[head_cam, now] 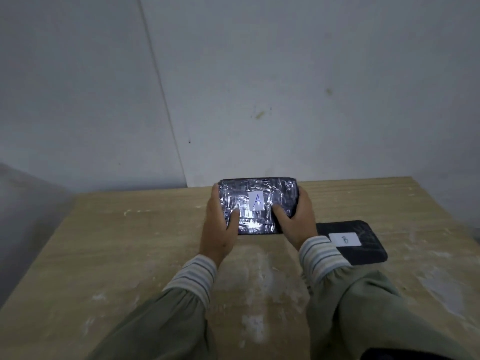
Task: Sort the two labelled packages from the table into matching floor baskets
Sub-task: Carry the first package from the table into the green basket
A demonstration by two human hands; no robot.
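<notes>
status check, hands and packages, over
Left hand and right hand both gripping package A. Package B on table. Baskets not in view.

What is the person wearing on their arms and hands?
Both hands, the left hand and the right hand, are bare: no gloves, and no rings or watch that I can make out. Each arm has a loose olive-green sleeve gathered near the wrist, with a pale striped cuff of thin darker bands showing beyond it.
</notes>
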